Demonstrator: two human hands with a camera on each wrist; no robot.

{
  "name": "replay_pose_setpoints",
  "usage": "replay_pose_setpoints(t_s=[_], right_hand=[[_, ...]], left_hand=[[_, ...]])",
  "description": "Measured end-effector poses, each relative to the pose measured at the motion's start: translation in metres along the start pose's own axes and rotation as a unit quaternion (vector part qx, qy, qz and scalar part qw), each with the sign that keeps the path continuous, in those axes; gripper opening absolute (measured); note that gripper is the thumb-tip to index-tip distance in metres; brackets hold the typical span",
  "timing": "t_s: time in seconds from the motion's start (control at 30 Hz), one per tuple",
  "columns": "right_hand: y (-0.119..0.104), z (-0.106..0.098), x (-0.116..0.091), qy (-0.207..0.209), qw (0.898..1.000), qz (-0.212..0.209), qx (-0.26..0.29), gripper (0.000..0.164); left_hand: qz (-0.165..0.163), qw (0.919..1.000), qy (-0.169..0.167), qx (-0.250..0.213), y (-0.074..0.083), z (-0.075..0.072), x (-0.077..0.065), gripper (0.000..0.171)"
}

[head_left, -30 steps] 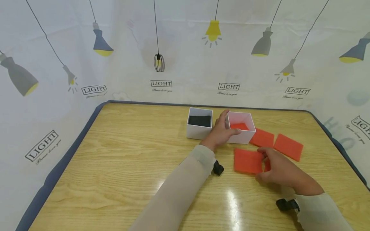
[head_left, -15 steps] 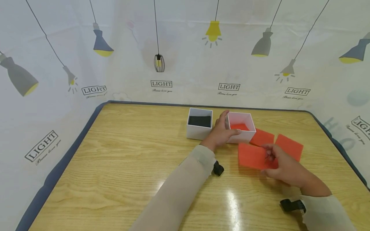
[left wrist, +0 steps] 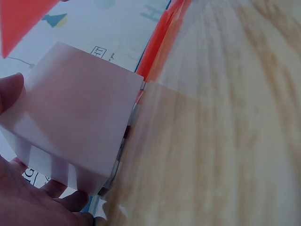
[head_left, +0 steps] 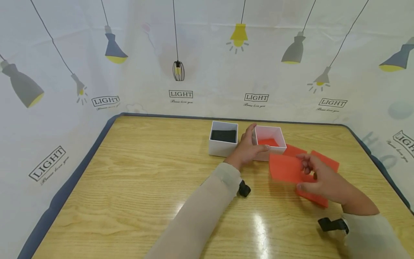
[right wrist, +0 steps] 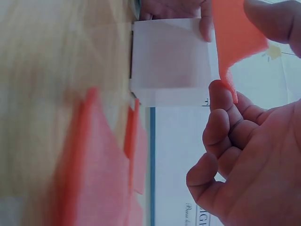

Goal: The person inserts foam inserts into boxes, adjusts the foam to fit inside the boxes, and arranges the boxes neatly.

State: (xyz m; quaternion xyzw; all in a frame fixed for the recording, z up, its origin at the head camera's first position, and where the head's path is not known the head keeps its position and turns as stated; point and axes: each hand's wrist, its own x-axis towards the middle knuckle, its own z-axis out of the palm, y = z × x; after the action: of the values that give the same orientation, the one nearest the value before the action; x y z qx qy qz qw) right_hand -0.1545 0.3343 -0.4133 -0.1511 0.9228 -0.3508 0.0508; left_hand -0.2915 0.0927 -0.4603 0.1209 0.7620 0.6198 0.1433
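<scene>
My left hand (head_left: 245,151) grips an open-topped white box (head_left: 268,131), its thumb over the near rim and its fingers along the left side. Red material (head_left: 270,142) lies inside this box. My right hand (head_left: 323,180) pinches a thin, rectangular red scouring pad (head_left: 284,169) between thumb and fingers, raised above the table just in front of the box. In the right wrist view the held pad (right wrist: 235,33) shows a fuzzy edge near the fingertips. Another red pad (head_left: 313,199) lies below the right hand, partly hidden by it.
Left of the gripped box stands a second white box (head_left: 223,149) with black pads (head_left: 224,136) inside. More red pads lie behind the right hand, one red pad (head_left: 326,160) at right and another red pad (head_left: 295,149) beside the box. A printed curtain (head_left: 207,72) surrounds the wooden table (head_left: 145,172).
My right hand has lifted the red scouring pad off the table and shifted right and farther back with it. Another red pad now shows beneath. My left hand has stayed on the box.
</scene>
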Motion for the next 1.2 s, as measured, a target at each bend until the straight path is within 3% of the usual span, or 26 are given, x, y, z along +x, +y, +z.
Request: replay_pose_setpoints(t_s=[0.2,0.33,0.83,1.2], right_hand=[[-0.005,-0.011,0.008,0.008,1.000,-0.018,-0.007,0.078],[-0.009,-0.018,0.016,0.011,0.999,-0.029,0.018,0.076],[-0.015,-0.033,0.042,-0.006,1.000,-0.025,0.015,0.078],[-0.012,-0.040,0.073,-0.042,0.998,0.053,-0.002,0.082]], left_hand=[[0.008,0.9999,0.001,0.009,0.000,0.000,0.000,0.096],[0.013,0.9998,0.001,0.015,0.000,0.000,0.000,0.096],[-0.013,0.9999,0.005,0.010,0.003,0.001,-0.002,0.098],[-0.015,0.9999,0.000,-0.003,0.003,0.000,-0.002,0.099]])
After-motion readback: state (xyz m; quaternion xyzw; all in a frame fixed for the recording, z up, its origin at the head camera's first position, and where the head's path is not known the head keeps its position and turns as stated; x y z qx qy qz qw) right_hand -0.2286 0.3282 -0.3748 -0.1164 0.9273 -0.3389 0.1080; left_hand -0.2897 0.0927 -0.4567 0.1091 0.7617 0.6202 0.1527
